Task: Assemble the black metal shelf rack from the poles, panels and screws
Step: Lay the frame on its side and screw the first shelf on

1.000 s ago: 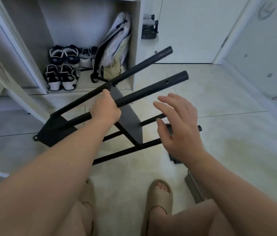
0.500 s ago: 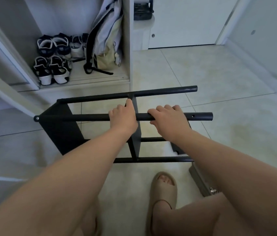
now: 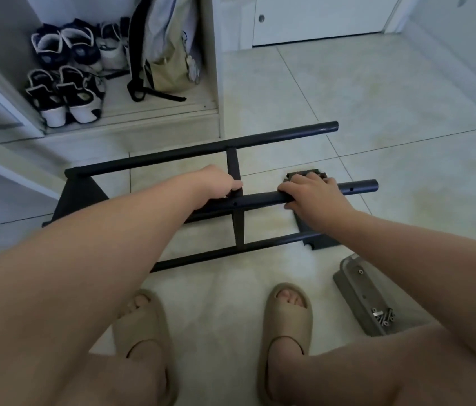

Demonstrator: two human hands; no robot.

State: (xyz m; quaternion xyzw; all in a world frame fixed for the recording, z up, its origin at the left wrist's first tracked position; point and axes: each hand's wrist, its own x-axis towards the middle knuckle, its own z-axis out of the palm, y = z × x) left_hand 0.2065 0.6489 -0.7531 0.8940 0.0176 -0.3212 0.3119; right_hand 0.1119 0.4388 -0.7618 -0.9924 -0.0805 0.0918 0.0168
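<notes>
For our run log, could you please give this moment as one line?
rack: on its side | left hand: grips pole | right hand: grips same pole | screws: in tray

A home entryway: shoe cabinet [image 3: 213, 68], sneakers [image 3: 64, 95], backpack [image 3: 169, 45].

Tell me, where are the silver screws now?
Lower right of the head view: the small silver metal screws lie in the near end of a shallow grey tray on the floor, beside the right foot's beige slipper.
</notes>
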